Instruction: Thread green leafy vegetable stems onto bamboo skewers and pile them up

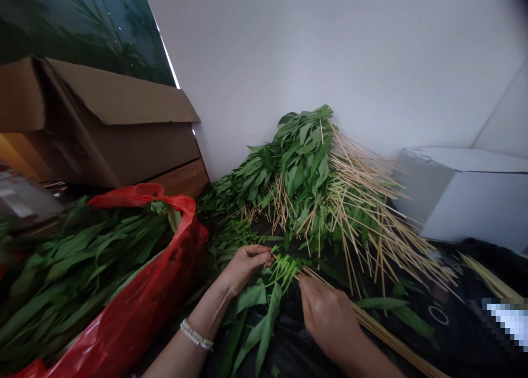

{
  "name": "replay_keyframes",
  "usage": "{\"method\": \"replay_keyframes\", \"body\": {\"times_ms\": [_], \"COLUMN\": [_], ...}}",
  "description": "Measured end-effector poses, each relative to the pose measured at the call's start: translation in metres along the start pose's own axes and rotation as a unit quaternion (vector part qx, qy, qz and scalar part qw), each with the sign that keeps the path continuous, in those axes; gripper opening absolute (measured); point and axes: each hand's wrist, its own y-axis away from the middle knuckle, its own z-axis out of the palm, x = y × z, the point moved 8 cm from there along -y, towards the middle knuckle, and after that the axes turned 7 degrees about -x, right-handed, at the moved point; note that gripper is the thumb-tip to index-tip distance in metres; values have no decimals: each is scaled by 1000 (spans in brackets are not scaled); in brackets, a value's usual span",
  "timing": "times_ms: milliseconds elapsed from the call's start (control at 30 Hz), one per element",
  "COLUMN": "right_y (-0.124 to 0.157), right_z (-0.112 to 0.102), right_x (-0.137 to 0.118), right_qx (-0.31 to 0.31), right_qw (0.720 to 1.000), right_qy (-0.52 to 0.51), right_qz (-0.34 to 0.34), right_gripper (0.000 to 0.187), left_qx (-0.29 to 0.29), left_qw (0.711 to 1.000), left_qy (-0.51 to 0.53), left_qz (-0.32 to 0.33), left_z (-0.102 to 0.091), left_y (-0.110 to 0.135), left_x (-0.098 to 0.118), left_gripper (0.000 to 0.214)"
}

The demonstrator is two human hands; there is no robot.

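Observation:
Several green stems of a leafy vegetable [284, 267] sit side by side on a thin bamboo skewer, their long leaves hanging down between my hands. My left hand [245, 268], with a beaded bracelet at the wrist, is closed in a pinch on a stem at the left end of the row. At the other end, my right hand [328, 315] is closed around the skewer. A bundle of bare bamboo skewers [391, 334] lies beneath and beside my right hand. Behind the hands rises a heap of skewered leafy greens [305, 158], many skewer ends pointing right.
A red plastic bag [165, 268] full of loose leafy greens [74, 262] lies on the left. Behind it stands an open cardboard box [127, 152]. A white box [474, 196] is at the right, by the pale wall [330, 48]. Black plastic sheeting covers the work surface.

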Motion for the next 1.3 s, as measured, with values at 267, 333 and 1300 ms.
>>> {"method": "replay_keyframes", "body": {"times_ms": [267, 333, 1300], "right_y": [-1, -1, -1], "right_z": [2, 1, 14], "right_x": [-2, -2, -5], "right_qx": [-7, -5, -63], "right_qw": [1000, 1000, 997], "right_qy": [-2, -7, 29], "right_qz": [-1, -2, 20], "right_gripper": [35, 36, 42], "left_qx": [-4, -4, 0], "left_qw": [998, 997, 997], "left_qy": [63, 64, 37], "left_qz": [-28, -36, -68], "left_z": [6, 6, 9], "left_y": [4, 4, 5], "left_x": [-1, -2, -15], "left_gripper": [25, 25, 27]}}
